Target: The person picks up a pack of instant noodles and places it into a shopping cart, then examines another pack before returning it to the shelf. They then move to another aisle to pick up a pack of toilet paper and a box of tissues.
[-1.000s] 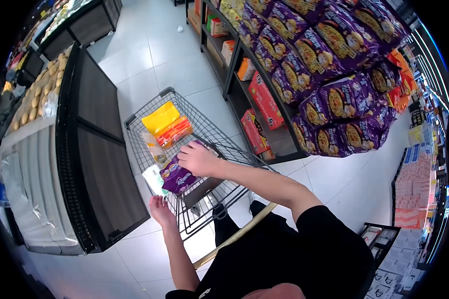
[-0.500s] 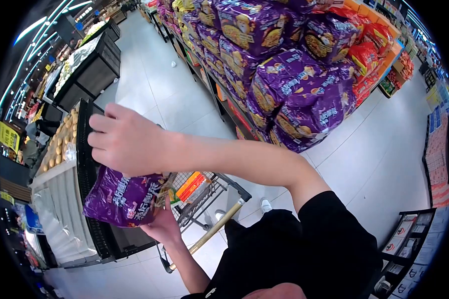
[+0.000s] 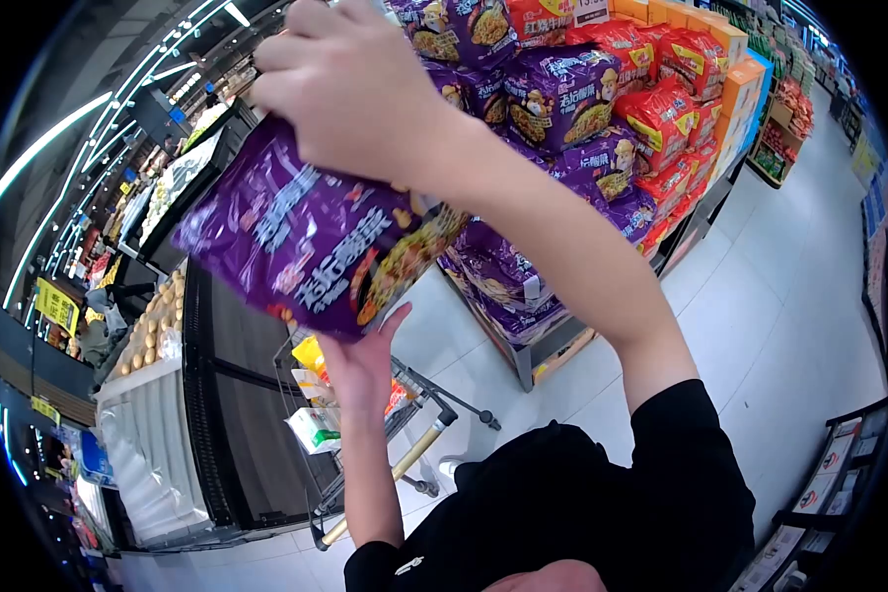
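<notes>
A purple multipack of instant noodles [image 3: 311,242] is held up in front of me, tilted, its bowl picture facing me. My right hand [image 3: 340,84] reaches across from the right and is closed on the pack's top edge, with part of the fingers hidden. Underneath, my left hand [image 3: 363,365] supports the bottom edge, its thumb out to the side and its other fingers mostly hidden behind the pack. Beyond my right forearm stands a pile of matching purple noodle packs [image 3: 562,99].
A shopping cart [image 3: 419,449] with several packaged goods stands below my left hand. Red noodle packs [image 3: 661,118] sit beside the purple ones on the display. At left is a black produce stand [image 3: 242,414] with brownish round produce [image 3: 158,326].
Both hands have lifted the noodle pack higher and closer to me. The view has turned, showing more of the red packs and the goods in the cart.
</notes>
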`<state>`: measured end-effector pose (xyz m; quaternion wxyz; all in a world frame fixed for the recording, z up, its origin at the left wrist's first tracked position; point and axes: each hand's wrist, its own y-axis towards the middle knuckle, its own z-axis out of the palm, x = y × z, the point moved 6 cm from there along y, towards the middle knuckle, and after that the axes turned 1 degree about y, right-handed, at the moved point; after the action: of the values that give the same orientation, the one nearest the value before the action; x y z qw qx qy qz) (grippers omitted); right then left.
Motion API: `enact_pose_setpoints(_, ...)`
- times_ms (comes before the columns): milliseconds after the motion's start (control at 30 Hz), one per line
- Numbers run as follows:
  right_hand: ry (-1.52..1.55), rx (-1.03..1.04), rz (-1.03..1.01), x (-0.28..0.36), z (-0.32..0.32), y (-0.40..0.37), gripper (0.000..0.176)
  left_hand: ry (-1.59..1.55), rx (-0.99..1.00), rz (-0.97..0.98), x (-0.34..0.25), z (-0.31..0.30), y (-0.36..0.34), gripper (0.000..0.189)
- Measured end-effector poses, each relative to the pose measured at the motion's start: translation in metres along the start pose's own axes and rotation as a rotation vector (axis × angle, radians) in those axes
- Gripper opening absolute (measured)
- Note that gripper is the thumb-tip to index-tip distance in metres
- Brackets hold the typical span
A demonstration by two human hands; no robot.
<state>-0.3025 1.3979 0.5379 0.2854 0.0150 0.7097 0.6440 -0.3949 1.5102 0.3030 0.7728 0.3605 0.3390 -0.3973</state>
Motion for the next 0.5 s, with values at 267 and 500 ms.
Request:
enact_pose_setpoints(267,-0.081,0.031,0.076,-0.08,0.001,-0.054,0.005,0.18,0.11,-0.085,0.058,0.032,0.068,0.052)
enact_pose_setpoints(500,-0.108,0.147,0.263,-0.111,0.011,-0.1,0.012,0.402,-0.038,-0.108,0.092,0.033,0.1,0.061)
